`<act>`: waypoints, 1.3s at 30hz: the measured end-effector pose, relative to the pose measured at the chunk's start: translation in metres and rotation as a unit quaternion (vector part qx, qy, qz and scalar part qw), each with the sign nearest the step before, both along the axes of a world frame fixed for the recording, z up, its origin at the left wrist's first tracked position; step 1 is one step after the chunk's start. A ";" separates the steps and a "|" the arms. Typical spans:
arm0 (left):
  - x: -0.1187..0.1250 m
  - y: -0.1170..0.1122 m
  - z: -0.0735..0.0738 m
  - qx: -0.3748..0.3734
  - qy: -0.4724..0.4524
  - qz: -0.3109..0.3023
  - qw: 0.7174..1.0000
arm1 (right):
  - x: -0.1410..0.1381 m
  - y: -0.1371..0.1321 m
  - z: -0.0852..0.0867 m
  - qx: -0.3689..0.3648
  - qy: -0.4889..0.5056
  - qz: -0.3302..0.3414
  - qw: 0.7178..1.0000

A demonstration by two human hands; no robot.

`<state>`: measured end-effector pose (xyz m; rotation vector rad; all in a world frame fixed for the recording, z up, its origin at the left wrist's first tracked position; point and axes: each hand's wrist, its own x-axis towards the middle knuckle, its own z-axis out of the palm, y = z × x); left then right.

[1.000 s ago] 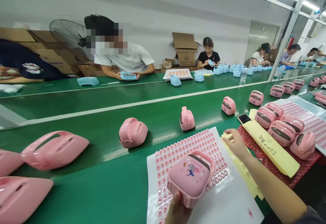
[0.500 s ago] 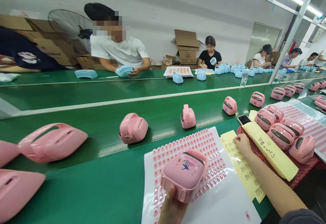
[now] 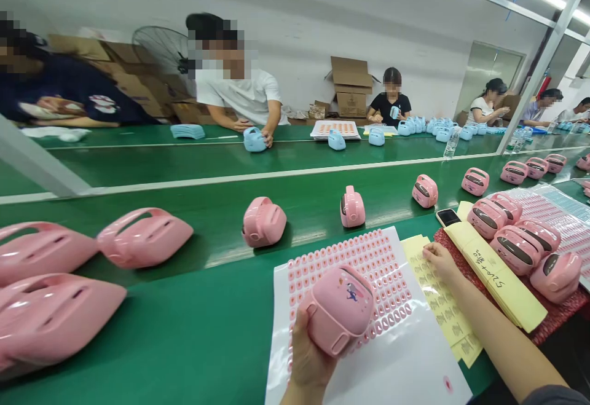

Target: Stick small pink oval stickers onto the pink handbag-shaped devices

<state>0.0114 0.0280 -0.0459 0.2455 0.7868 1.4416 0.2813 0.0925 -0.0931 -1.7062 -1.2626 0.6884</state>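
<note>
My left hand grips a glossy pink plastic device with a small printed figure on its face, and the fingers are hidden behind it. The device is held up over a white-backed sheet of small pink stickers. My right hand rests its fingertips on a pale yellow sheet of printed labels, holding nothing. Just right of that hand lies a yellow paper strip with handwriting.
Several pink devices sit on a red cloth at right, near a phone. More pink devices and large pink shells stand on the green conveyor belt. Across a raised rail, co-workers handle blue devices.
The pink device has turned in my left hand, its printed face now tilted toward the right. The view has swung slightly left, shifting the belt items right.
</note>
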 end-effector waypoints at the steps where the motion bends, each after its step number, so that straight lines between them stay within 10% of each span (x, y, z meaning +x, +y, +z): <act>1: 0.000 0.001 0.003 0.004 0.009 0.012 1.000 | 0.001 0.002 0.000 -0.005 0.004 -0.011 1.000; 31: -0.004 0.000 -0.008 -0.036 0.013 -0.020 0.999 | 0.003 0.014 -0.004 -0.007 -0.032 -0.043 0.999; 39: 0.002 0.003 0.012 -0.061 -0.014 0.032 0.998 | 0.010 0.011 -0.004 -0.024 0.005 0.008 1.000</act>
